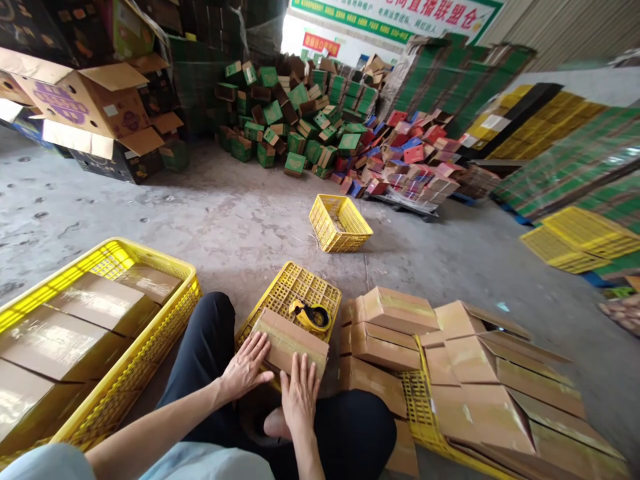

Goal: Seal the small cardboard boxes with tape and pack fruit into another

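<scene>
A small brown cardboard box (295,339), taped along its top, lies on an upturned yellow plastic crate (300,283) in front of my knees. My left hand (246,367) rests flat on the box's near left edge, fingers spread. My right hand (300,395) lies flat against its near side, fingers stretched out. A yellow tape dispenser (311,315) sits on the crate just behind the box. Neither hand grips anything.
A large yellow crate (150,347) at my left holds several taped boxes. Stacked boxes (387,327) and open cartons (493,387) stand to my right. Another yellow crate (340,223) sits on the concrete floor ahead, before heaps of green and red boxes (320,127).
</scene>
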`<state>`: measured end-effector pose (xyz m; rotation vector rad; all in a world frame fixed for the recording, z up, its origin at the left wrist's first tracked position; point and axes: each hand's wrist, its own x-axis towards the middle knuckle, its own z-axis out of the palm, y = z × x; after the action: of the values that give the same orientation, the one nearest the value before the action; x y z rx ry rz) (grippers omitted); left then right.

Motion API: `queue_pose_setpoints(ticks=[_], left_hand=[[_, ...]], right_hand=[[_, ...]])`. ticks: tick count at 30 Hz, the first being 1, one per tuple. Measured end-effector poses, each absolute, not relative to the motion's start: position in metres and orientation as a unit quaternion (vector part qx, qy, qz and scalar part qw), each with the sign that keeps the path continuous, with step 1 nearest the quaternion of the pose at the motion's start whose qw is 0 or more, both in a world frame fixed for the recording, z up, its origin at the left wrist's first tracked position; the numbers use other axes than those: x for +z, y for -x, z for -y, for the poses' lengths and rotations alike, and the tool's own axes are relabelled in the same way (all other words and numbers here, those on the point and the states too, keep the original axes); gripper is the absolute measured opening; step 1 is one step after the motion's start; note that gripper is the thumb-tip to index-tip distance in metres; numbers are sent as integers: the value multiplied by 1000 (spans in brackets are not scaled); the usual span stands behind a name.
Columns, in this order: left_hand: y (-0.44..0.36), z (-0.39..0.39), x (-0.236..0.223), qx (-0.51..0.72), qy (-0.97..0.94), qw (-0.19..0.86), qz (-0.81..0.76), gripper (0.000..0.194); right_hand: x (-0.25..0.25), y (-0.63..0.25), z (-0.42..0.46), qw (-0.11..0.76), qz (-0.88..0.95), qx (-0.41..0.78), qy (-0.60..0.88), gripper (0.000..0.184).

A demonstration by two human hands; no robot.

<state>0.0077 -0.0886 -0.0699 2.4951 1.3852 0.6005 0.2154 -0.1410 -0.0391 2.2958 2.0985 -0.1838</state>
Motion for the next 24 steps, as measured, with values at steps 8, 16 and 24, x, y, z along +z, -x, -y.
queue_pose_setpoints(ticks=[8, 16, 24], left_hand=[[-45, 58, -47, 215, -830, 166, -487, 61], [-47, 31, -51, 203, -847, 129, -474, 71], [-26, 31, -71, 165, -862, 110, -468, 71]], right_hand=[[-45, -166, 105, -8, -742, -111, -661, 58], [-28, -198, 86, 36, -705, -123, -698, 58], [-29, -219, 84, 40, -653, -110, -748, 62]])
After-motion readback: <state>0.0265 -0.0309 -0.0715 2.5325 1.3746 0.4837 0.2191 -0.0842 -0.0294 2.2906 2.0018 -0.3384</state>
